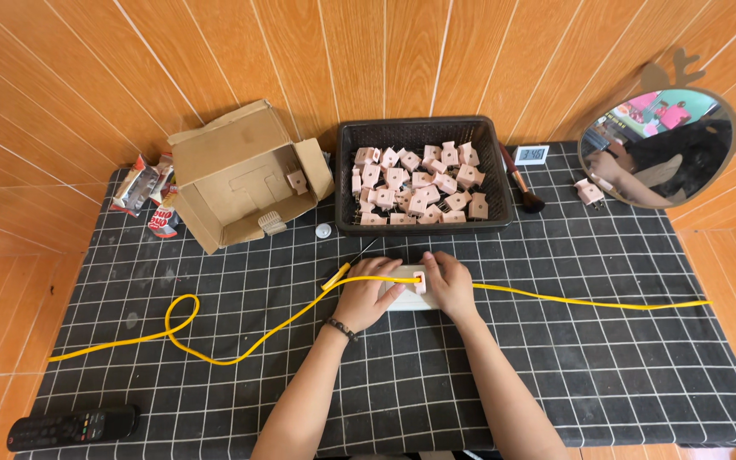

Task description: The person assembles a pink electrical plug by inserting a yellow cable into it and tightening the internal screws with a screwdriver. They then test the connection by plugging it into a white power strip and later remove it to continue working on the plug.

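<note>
My left hand (366, 294) and my right hand (448, 283) meet at the table's middle over a white block (402, 298) lying flat. A small pink plug-like part (420, 282) sits on the block between my fingers. My right hand pinches it; my left hand presses on the block. A long yellow cable (240, 351) runs across the table through my hands, looping at the left and stretching to the right edge. Behind my hands stands a black basket (423, 129) with several more pink parts.
An open cardboard box (240, 175) lies on its side at back left, snack packets (142, 192) beside it. A round mirror (653, 146), one pink part (590, 192), a brush (521, 183) and a small white display (531, 154) are at back right. A black remote (70, 426) lies front left.
</note>
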